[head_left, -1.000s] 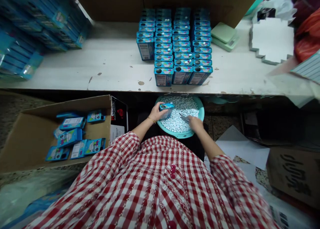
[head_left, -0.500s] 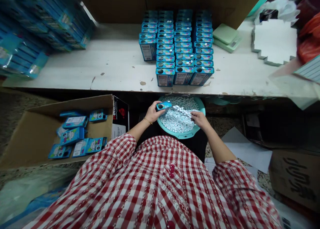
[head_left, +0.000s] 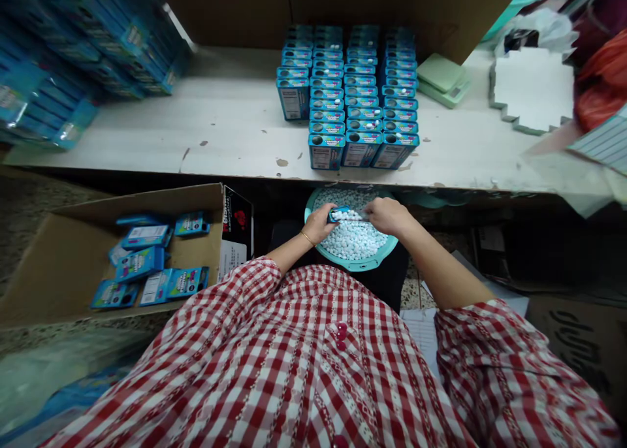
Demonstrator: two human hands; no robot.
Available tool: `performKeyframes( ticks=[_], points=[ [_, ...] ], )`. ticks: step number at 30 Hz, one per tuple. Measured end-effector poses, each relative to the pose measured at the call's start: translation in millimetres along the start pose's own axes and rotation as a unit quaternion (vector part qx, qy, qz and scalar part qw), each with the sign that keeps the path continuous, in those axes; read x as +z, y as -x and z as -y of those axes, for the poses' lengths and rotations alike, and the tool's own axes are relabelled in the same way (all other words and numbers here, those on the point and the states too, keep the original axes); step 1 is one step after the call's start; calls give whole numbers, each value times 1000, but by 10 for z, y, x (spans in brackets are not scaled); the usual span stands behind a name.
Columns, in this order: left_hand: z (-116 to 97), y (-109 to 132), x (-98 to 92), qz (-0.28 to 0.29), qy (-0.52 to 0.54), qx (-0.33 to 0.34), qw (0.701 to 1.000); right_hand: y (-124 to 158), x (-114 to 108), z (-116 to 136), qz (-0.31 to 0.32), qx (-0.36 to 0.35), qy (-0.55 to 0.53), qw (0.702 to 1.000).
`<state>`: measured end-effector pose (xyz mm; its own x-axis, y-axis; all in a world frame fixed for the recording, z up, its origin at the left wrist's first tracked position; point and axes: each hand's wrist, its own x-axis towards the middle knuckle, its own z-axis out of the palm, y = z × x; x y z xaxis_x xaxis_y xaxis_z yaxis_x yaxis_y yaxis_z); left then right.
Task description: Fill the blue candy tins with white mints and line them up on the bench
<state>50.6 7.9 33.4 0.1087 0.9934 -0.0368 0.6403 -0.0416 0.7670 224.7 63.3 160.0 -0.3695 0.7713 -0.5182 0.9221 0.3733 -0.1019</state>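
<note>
My left hand [head_left: 318, 224] grips a small blue candy box [head_left: 337, 211] over the left side of a turquoise basin [head_left: 360, 265]. The basin is filled with small white candies [head_left: 355, 242]. My right hand [head_left: 388, 215] is closed around the end of a small scoop [head_left: 361, 217], whose handle is mostly hidden by the fingers. White candies are heaped on the scoop, and its front end meets the top of the blue box. How full the box is cannot be seen.
Rows of upright blue boxes [head_left: 327, 151] stand on the white table [head_left: 235, 121], near a green scale [head_left: 443, 79]. To my left, a cardboard carton [head_left: 39, 272] holds several blue boxes. Wrapped blue packs [head_left: 44, 102] are stacked at far left; white card cutouts [head_left: 533, 89] lie right.
My right hand has lifted the loaded scoop and turned it toward the blue box. My left hand has shifted slightly right and tilted the box to meet it.
</note>
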Motion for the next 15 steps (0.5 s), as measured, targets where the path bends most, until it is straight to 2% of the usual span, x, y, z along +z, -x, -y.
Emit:
performKeyframes(
  ticks=[2, 4, 7, 9, 11, 13, 15],
  points=[
    [19, 0, 4, -7, 5, 1, 1000, 54, -87, 91, 0, 1, 20, 1000],
    [44, 1, 4, -18, 19, -2, 1000, 122, -127, 78, -5, -3, 30, 1000],
    [106, 8, -19, -41, 55, -15, 998, 220, -24, -174, -18, 5, 20, 1000],
    [172, 15, -41, -60, 88, -23, 994, 251, 183, -426, -18, 30, -2, 999],
    [260, 14, -46, -80, 128, -35, 988, 227, 483, -627, -2, 69, -24, 997],
    [354, -4, -10, -96, 167, -62, 979, 132, 826, -687, 17, 96, -37, 995],
    [430, -41, 71, -103, 203, -102, 968, -33, 1146, -596, 22, 104, -52, 993]
  ],
)
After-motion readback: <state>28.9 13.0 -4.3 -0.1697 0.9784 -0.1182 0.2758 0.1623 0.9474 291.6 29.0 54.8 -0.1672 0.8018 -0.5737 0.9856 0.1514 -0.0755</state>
